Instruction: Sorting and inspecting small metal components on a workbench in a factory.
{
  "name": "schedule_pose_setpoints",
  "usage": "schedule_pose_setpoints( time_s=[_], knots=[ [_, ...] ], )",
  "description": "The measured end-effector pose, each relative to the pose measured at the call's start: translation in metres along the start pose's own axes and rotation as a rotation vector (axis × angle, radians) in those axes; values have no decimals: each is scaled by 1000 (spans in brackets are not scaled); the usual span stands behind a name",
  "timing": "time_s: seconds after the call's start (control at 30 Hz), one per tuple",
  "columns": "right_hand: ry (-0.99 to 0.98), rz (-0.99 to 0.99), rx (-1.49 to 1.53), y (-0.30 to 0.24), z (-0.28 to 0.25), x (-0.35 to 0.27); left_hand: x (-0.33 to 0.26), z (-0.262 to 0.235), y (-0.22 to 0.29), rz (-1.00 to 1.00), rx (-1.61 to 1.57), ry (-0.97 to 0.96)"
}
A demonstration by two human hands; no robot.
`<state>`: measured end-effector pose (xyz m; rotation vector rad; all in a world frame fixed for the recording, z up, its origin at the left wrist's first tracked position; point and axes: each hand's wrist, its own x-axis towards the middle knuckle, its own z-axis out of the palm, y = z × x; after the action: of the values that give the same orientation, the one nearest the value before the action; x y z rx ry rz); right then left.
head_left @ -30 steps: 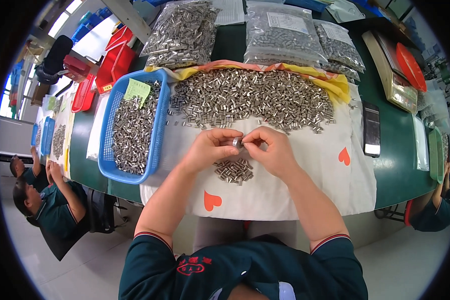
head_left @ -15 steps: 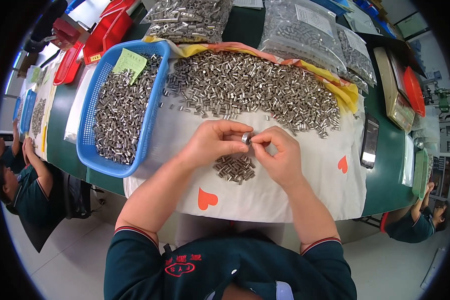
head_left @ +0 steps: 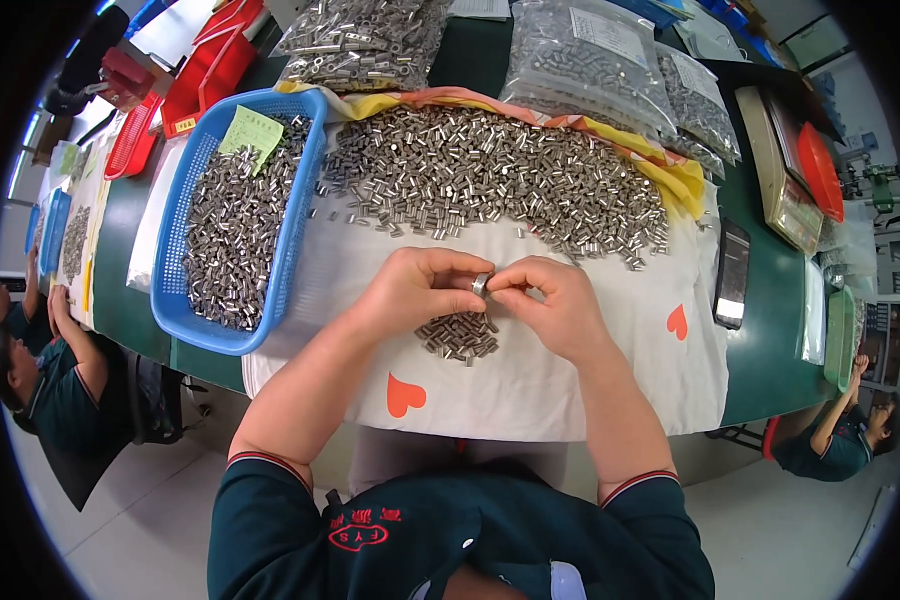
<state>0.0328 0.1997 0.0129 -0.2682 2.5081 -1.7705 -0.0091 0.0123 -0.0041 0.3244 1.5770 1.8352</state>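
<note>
My left hand (head_left: 420, 290) pinches a short, shiny metal ring-like piece (head_left: 481, 285) between thumb and fingers, above the white cloth. Against the ring's right side, my right hand (head_left: 550, 300) has its thumb and forefinger closed together; whatever lies between those fingertips is too small or hidden to name. Just below the hands a small pile of metal pins (head_left: 460, 338) rests on the cloth, partly covered by my left hand. Beyond them spreads a large heap of similar short metal pins (head_left: 500, 175).
At the left stands a blue basket (head_left: 305, 230) full of metal pins, a green note (head_left: 252, 138) on top. Clear bags of metal parts (head_left: 585, 70) line the back. A phone (head_left: 733, 275) lies at the right on the green table. People sit at both sides.
The view has shifted slightly. Both hands stay together at the ring, which has turned a little, and my right fingertips are still up against it.
</note>
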Motion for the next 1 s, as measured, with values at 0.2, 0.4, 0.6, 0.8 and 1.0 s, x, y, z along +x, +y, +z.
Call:
schedule_pose_setpoints(
  time_s=[0.2, 0.4, 0.6, 0.8, 1.0],
  knots=[
    [-79, 234, 207, 13, -16, 4, -3, 3, 1, 5, 72, -54],
    [378, -55, -669, 25, 5, 24, -7, 5, 5, 116, 448, -95],
    [322, -41, -573, 12, 5, 17, 0, 0, 1, 1, 170, -45],
    [143, 71, 41, 0, 4, 4, 2, -2, -1, 32, -136, 44],
    [176, -105, -135, -5, 12, 5, 3, 1, 0, 56, -70, 48]
  ],
)
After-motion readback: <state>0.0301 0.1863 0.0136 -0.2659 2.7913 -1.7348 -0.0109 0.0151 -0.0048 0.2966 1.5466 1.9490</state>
